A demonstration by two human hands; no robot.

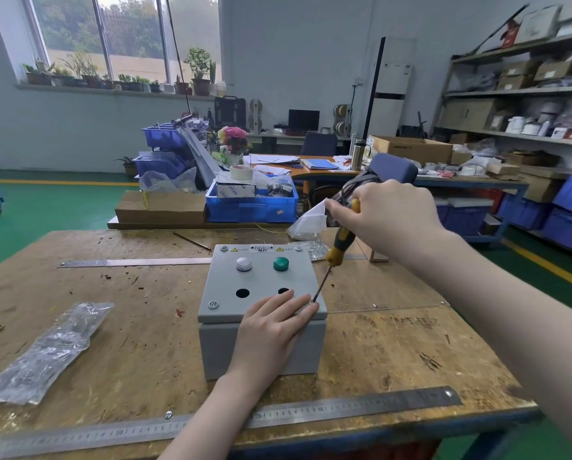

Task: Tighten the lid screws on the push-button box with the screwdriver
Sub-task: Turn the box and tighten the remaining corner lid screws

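Right hand (382, 217) grips the screwdriver (338, 244), slanting down-left to the corner screw (312, 302) beside the left hand (273, 322) fingertips, lying flat on the lid.

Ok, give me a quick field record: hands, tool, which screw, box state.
right hand: grips screwdriver handle
screwdriver tip: at near-right lid screw
left hand: flat on lid, fingers beside that screw
push-button box: grey, lid on, upright on wooden bench
buttons: white, green; two holes empty
other corner screws: three visible
foreground: steel ruler
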